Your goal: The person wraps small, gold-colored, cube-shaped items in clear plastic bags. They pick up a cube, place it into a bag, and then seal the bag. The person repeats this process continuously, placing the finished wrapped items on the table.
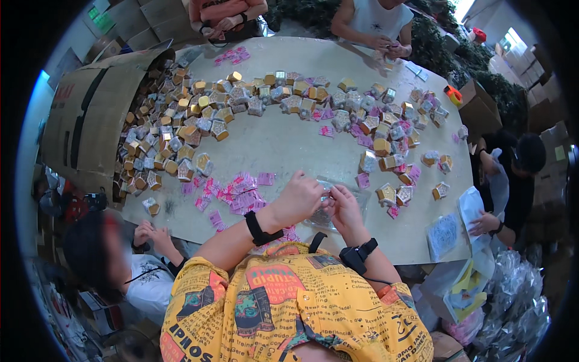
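My left hand (300, 197) and my right hand (344, 207) meet over the near edge of the table, fingertips pinched close together. Between them is something small and shiny, perhaps see-through film; its kind cannot be made out. Under and beside my hands lie flat see-through plastic bags (322, 218). A loose pile of pink printed tags (243, 194) spreads left of my left hand, partly hidden behind my forearm. Beyond my hands, many small gold, house-shaped pieces (382, 146), several wrapped in plastic, run in an arc across the table.
A large cardboard box (84, 114) lies on its side at the left, gold pieces spilling out. People work around the pale table (265, 145): two at the far side, one at near left, one at right. An orange tape dispenser (453, 95) sits at the far right edge.
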